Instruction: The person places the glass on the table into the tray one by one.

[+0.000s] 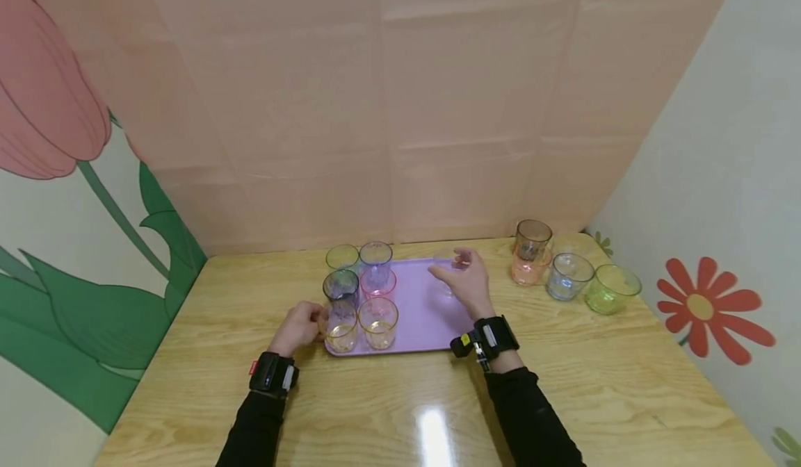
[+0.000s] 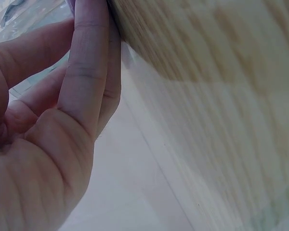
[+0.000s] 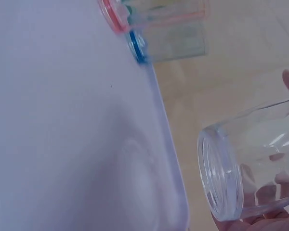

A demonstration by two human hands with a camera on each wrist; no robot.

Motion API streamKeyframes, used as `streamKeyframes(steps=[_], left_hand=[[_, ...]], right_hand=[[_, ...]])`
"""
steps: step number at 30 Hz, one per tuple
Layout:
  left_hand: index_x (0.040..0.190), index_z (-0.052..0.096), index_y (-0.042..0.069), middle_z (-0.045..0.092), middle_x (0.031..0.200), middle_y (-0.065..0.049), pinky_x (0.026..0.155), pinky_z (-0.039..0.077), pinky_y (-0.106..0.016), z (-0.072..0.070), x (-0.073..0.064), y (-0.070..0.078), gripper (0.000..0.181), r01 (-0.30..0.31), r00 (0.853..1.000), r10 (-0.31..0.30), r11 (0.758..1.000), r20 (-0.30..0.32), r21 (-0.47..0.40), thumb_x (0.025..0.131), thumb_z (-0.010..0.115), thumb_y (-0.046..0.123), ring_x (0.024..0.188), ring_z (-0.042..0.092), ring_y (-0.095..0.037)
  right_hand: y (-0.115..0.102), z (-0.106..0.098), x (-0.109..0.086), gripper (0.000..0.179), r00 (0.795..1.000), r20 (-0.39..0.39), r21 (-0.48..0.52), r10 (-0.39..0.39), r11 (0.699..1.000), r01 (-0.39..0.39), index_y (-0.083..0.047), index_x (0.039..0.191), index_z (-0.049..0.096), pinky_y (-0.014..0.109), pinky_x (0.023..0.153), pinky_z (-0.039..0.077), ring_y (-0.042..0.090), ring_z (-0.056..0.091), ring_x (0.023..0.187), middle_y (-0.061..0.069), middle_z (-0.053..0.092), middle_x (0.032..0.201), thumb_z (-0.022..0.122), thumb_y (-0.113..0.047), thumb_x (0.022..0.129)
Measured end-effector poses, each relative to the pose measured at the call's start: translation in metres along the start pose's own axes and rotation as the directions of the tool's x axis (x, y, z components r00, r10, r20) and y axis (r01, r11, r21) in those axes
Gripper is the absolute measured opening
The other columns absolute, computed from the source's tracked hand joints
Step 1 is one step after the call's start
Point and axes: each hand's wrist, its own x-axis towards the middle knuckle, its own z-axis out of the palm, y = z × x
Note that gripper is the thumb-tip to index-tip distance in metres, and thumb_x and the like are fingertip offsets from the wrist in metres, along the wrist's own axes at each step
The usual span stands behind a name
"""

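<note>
My right hand point(image 1: 471, 285) holds a clear glass point(image 3: 265, 159) just above the right part of a purple tray point(image 1: 425, 317). Its fingers and thumb curve round the glass's sides. At the tray's front left corner, my left hand point(image 1: 299, 326) pinches the rim; in the left wrist view the fingertips are partly cut off. Beside that hand stands a yellow-rimmed glass point(image 1: 341, 335), with another point(image 1: 379, 331) to its right. Behind them on the tray are a dark glass point(image 1: 341, 286), a pink-rimmed glass point(image 1: 378, 286), a green-rimmed glass point(image 1: 341, 256) and a bluish-purple glass point(image 1: 375, 257).
On the table right of the tray, a smoky brown glass point(image 1: 534, 238) sits in an orange-pink glass point(image 1: 527, 271). A bluish glass point(image 1: 568, 278) and a green glass point(image 1: 609, 292) stand beside them, close to the right wall. A pinkish covering point(image 1: 388, 105) hangs behind the table.
</note>
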Motion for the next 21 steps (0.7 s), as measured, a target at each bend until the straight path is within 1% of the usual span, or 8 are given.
streamKeyframes(steps=[3,8,10,16,19,21], left_hand=[[0.084,0.067,-0.002,0.058,0.072,-0.003,0.059,0.054,-0.027,0.000,0.000,0.000,0.020,0.000,1.000,0.000,1.000,-0.001,0.006,0.080,0.056,-0.018,0.066,0.056,-0.017],[0.086,0.067,-0.003,0.058,0.073,-0.004,0.059,0.054,-0.027,0.000,0.000,0.001,0.022,-0.001,1.000,0.001,1.000,-0.001,0.004,0.079,0.054,-0.019,0.067,0.056,-0.017],[0.086,0.067,-0.003,0.058,0.073,-0.004,0.060,0.054,-0.027,-0.001,0.000,0.002,0.022,0.009,1.000,-0.009,1.000,0.001,-0.007,0.079,0.054,-0.020,0.067,0.056,-0.017],[0.087,0.067,-0.004,0.057,0.075,-0.005,0.060,0.055,-0.028,0.000,0.000,0.002,0.024,0.023,1.000,-0.023,1.000,0.002,-0.014,0.079,0.054,-0.021,0.068,0.056,-0.017],[0.087,0.067,-0.004,0.057,0.075,-0.005,0.061,0.056,-0.029,0.001,0.000,0.002,0.023,0.030,1.000,-0.030,0.999,0.007,-0.025,0.079,0.053,-0.022,0.068,0.056,-0.018],[0.088,0.066,-0.005,0.057,0.076,-0.006,0.062,0.056,-0.030,0.001,0.000,0.001,0.023,0.033,0.999,-0.033,0.999,0.012,-0.030,0.079,0.053,-0.022,0.069,0.056,-0.018]], right_hand=[[-0.001,0.008,0.001,0.079,0.999,0.033,0.013,0.003,1.000,-0.004,-0.003,0.135,0.050,0.046,0.099,0.048,0.033,0.055,0.120,0.021,0.055,0.132,0.092,-0.030,0.074],[-0.003,0.019,0.003,0.081,0.997,0.074,0.081,0.015,0.996,-0.021,0.002,0.139,0.045,0.047,0.103,0.046,0.035,0.054,0.124,0.025,0.057,0.134,0.090,-0.020,0.076],[-0.004,0.024,0.004,0.082,0.996,0.087,0.101,0.023,0.994,-0.032,0.004,0.140,0.044,0.047,0.104,0.046,0.036,0.054,0.124,0.026,0.057,0.134,0.089,-0.018,0.076],[-0.006,0.038,0.009,0.081,0.991,0.129,0.079,0.041,0.996,-0.051,-0.001,0.142,0.046,0.046,0.105,0.045,0.034,0.054,0.123,0.025,0.055,0.136,0.089,-0.021,0.076],[-0.006,0.044,0.012,0.082,0.989,0.140,0.056,0.043,0.997,-0.051,-0.006,0.143,0.046,0.046,0.105,0.045,0.032,0.053,0.126,0.022,0.055,0.138,0.090,-0.020,0.076],[-0.006,0.048,0.013,0.082,0.988,0.150,0.063,0.047,0.996,-0.057,-0.008,0.145,0.045,0.047,0.106,0.045,0.032,0.051,0.129,0.021,0.053,0.140,0.089,-0.017,0.076]])
